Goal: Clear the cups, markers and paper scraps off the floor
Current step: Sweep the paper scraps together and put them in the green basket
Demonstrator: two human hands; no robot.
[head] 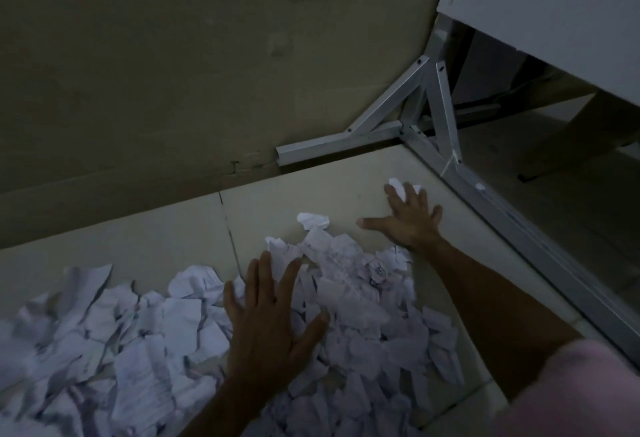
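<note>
1. The left hand [273,329] lies palm down on the paper, its grip fully open: fingers [265,275] spread wide and closed on nothing.
2. The right hand [410,218] is also flat and splayed, thumb pointing toward 9 o'clock. Its grip is open; a small crumpled scrap [398,187] sits under or between its fingertips at 12 o'clock, and whether it is pinched cannot be told.
3. The right forearm [491,294] runs from the hand toward 5 o'clock, ending in a pale pink sleeve [581,391] at the lower right corner.
4. The pile of torn paper scraps [349,301], white with faint print, spreads over the floor under the left hand and out to 9 o'clock, reaching the left and bottom edges.
5. One loose crumpled scrap [313,220] lies just beyond the pile at the left hand's 12 o'clock, between the two hands.
6. The tiled floor [311,190] is pale, with a grout line running down from the wall into the pile.
7. A beige wall [173,72] fills the upper left.
8. A grey metal frame [429,117] with diagonal braces stands at the right hand's 12 o'clock, in the corner; one rail [540,246] runs toward 5 o'clock.
9. A white cabinet [554,10] sits atop the frame at the upper right.
10. The scene is dim; no finer detail shows.
</note>
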